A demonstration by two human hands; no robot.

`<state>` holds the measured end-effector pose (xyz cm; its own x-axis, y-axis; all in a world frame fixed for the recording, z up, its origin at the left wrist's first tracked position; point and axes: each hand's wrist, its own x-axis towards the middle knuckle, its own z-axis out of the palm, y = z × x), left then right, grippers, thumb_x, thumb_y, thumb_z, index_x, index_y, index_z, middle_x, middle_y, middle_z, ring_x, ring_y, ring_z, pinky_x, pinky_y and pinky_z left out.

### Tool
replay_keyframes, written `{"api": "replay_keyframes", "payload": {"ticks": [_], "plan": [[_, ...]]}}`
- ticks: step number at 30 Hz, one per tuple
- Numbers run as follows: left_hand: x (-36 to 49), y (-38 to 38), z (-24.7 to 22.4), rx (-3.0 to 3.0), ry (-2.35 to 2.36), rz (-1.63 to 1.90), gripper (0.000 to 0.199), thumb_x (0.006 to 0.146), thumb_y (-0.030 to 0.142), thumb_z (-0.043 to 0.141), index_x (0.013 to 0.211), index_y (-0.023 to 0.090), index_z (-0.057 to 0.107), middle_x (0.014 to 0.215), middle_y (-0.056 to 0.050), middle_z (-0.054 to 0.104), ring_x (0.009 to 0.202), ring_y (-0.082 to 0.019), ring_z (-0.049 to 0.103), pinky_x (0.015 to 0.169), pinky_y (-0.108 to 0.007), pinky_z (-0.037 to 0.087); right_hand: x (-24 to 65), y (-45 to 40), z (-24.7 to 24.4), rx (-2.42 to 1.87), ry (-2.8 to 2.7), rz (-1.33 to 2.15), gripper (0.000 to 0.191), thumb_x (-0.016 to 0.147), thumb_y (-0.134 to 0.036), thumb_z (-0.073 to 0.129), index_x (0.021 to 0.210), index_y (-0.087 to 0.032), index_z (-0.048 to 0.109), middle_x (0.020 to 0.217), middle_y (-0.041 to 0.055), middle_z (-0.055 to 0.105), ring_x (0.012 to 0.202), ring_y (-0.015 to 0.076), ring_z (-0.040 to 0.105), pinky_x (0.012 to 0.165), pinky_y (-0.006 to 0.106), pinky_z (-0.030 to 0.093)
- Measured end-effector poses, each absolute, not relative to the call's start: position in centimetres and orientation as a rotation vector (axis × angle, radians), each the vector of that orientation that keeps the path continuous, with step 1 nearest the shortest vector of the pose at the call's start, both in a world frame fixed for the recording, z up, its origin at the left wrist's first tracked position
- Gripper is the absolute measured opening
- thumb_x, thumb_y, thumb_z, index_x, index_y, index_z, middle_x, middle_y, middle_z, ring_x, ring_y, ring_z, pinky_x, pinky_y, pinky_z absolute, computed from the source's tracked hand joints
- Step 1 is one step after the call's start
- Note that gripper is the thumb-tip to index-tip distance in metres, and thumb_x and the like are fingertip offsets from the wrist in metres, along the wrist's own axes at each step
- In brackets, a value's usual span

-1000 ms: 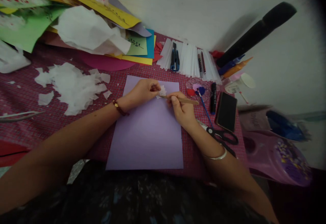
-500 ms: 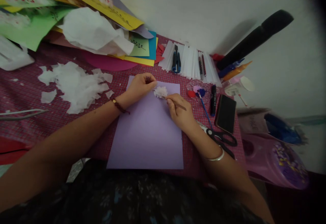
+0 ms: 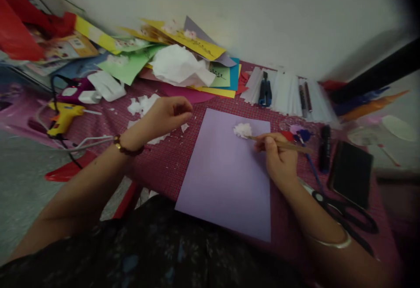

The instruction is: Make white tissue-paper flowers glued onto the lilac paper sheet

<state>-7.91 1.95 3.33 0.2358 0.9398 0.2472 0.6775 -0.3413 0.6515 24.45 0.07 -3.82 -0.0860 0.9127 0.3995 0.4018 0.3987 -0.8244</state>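
Observation:
A sheet of purple paper (image 3: 226, 178) lies in front of me on the checked cloth. Near its top edge sits a small ruffled white paper cluster (image 3: 243, 130). My right hand (image 3: 280, 161) grips a thin, flat brown stick (image 3: 292, 146), its pointed tip at the cluster's lower right side. My left hand (image 3: 170, 115) is off the sheet to the left, above white paper scraps (image 3: 144, 104) that it partly covers. Its fingers curl in toward the thumb, and nothing shows between them.
Behind lie a crumpled white sheet (image 3: 180, 67) and coloured papers (image 3: 131, 63). A yellow glue gun (image 3: 65, 117) is at left. To the right are a stapler-like blue-black tool (image 3: 265, 90), a paintbrush (image 3: 315, 172), a black marker (image 3: 324, 148), scissors (image 3: 344, 211) and a phone (image 3: 352, 172).
My left hand has moved left, away from the white cluster to over the scraps. My right hand keeps the stick at the cluster. The view has turned left.

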Motion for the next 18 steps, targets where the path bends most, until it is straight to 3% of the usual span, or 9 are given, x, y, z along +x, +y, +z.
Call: {"api": "replay_keyframes", "payload": {"ticks": [6, 11, 14, 18], "plan": [[-8.4, -1.3, 1.1, 2.663, 1.729, 0.293, 0.024, 0.093, 0.029, 0.052, 0.081, 0.014, 0.066, 0.086, -0.01, 0.063, 0.086, -0.022, 0.057, 0.081, -0.035, 0.047, 23.9, 0.1, -3.7, -1.157, -1.51, 0.91, 0.029, 0.097, -0.044, 0.05, 0.087, -0.019, 0.063, 0.066, 0.0014, 0.063, 0.06, 0.0168, 0.061, 0.061, 0.033, 0.05], [-7.5, -0.7, 0.0, 2.647, 1.905, 0.108, 0.026, 0.092, 0.032, 0.053, 0.08, 0.013, 0.066, 0.089, -0.012, 0.062, 0.089, -0.025, 0.056, 0.081, -0.037, 0.048, 23.8, -0.1, -3.6, -1.157, -1.522, 0.923, 0.031, 0.097, -0.045, 0.051, 0.086, -0.019, 0.063, 0.066, 0.0012, 0.063, 0.06, 0.0162, 0.061, 0.061, 0.032, 0.049], [-7.4, 0.1, 0.1, 2.655, 1.908, 0.123, 0.025, 0.092, 0.022, 0.049, 0.073, 0.014, 0.063, 0.085, -0.012, 0.062, 0.086, -0.024, 0.055, 0.079, -0.037, 0.047, 24.0, -0.1, -3.8, -1.141, -1.516, 0.927, 0.03, 0.097, -0.045, 0.051, 0.087, -0.019, 0.063, 0.067, 0.0013, 0.063, 0.061, 0.0158, 0.061, 0.061, 0.031, 0.049], [-6.1, 1.2, 1.8, 2.563, 1.709, 0.499, 0.015, 0.083, 0.014, 0.052, 0.071, 0.016, 0.06, 0.078, -0.006, 0.063, 0.077, -0.018, 0.056, 0.072, -0.032, 0.045, 24.1, 0.1, -3.8, -1.137, -1.473, 0.94, 0.031, 0.096, -0.047, 0.052, 0.086, -0.019, 0.063, 0.067, 0.0008, 0.064, 0.059, 0.015, 0.06, 0.058, 0.03, 0.048]]}}
